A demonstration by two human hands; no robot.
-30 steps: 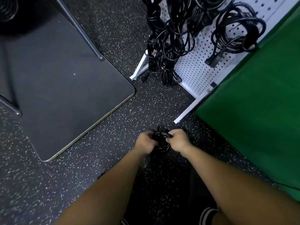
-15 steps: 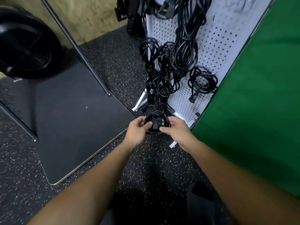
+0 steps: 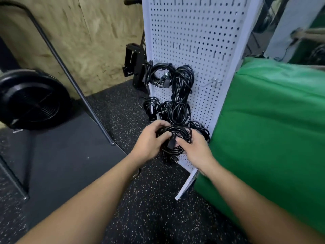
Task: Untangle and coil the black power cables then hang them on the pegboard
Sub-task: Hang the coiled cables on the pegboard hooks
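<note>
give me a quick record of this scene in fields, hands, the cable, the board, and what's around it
left hand: left hand grips the coiled cable
right hand: right hand pinches the coil near its plug
cable state: coiled, held in front of the pegboard's lower part, not yet hung
pegboard: white pegboard upright, upper part bare
hung cables: several black bundles on the lower half
free hooks: metal hooks right of the bundles
nearby: green mat at right

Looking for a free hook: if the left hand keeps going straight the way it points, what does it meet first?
Probably the hanging cable bundles just beyond the left hand, ahead of the pegboard; depth is unclear.
</note>
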